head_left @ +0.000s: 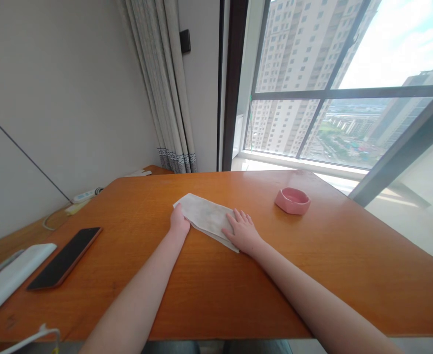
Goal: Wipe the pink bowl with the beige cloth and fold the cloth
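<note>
A folded whitish cloth with faint grey stains lies at a slant on the wooden table. My left hand grips its left end, thumb on top and the other fingers tucked out of sight underneath. On the cloth's right end rests my right hand, palm down with the fingers spread. A second layer of the cloth shows along its near edge.
On the brown table, a pink bowl-like dish stands at the right. To the left lie a dark phone and a white flat device. A white cable crosses the near left edge. A power strip sits by the wall.
</note>
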The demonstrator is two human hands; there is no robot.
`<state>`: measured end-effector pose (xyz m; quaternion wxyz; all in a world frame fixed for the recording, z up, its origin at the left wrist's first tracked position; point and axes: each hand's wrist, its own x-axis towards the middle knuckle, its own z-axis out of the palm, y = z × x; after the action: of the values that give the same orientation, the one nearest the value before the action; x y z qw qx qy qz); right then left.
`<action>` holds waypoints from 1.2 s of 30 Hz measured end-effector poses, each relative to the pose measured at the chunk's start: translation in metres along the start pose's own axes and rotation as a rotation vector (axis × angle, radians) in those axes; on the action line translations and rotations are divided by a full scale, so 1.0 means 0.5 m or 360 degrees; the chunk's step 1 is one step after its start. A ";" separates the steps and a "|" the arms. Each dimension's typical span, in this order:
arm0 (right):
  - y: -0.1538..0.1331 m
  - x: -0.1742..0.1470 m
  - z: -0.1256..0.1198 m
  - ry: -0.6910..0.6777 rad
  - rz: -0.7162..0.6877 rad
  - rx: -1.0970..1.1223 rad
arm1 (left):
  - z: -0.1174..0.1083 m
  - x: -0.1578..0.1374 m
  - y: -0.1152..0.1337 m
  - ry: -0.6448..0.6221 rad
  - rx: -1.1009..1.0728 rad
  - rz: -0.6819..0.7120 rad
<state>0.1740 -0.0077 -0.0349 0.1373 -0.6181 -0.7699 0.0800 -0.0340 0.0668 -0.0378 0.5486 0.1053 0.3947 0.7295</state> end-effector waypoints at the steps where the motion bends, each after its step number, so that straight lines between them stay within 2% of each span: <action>1: 0.003 0.002 0.005 -0.0055 0.0007 -0.0005 | 0.003 -0.013 -0.005 -0.0091 0.0072 0.0137; 3: 0.006 0.008 0.010 -0.0119 -0.0037 0.0023 | 0.009 -0.046 -0.017 -0.0369 0.0357 0.0480; 5: 0.005 0.014 0.008 -0.0113 -0.0106 0.0083 | 0.012 -0.080 -0.032 -0.0777 0.0771 0.0743; 8: 0.007 0.021 -0.005 -0.0067 -0.0224 0.0211 | 0.012 -0.117 -0.054 -0.1492 0.1426 0.0843; 10: 0.017 0.021 -0.016 -0.0040 -0.0185 0.0223 | 0.010 -0.129 -0.063 -0.1748 0.1735 0.0830; 12: 0.033 0.020 -0.025 -0.0048 -0.0043 0.0147 | 0.009 -0.135 -0.062 -0.1778 0.1848 0.0862; 15: 0.053 0.020 -0.028 -0.0152 0.0123 0.0077 | 0.013 -0.145 -0.049 -0.1777 0.1816 0.0978; 19: 0.060 0.028 -0.020 -0.0145 0.0058 0.0139 | 0.019 -0.165 -0.038 -0.1944 0.1832 0.0946; 23: 0.080 0.041 -0.028 -0.0169 -0.0055 0.0196 | 0.014 -0.166 -0.048 -0.2104 0.1956 0.0941; 26: 0.109 0.047 -0.043 -0.0241 -0.0091 0.0229 | 0.009 -0.157 -0.055 -0.2120 0.1967 0.1009; 31: 0.121 0.045 -0.053 -0.0244 0.0058 0.0130 | 0.012 -0.160 -0.063 -0.2085 0.2018 0.1185; 36: 0.113 0.045 -0.047 -0.0284 0.0065 0.0106 | 0.020 -0.184 -0.067 -0.2152 0.2188 0.1058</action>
<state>0.2293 0.0256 -0.0263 0.0870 -0.6190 -0.7633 0.1632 0.0305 -0.0071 -0.0286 0.2471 0.8918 0.2864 0.2480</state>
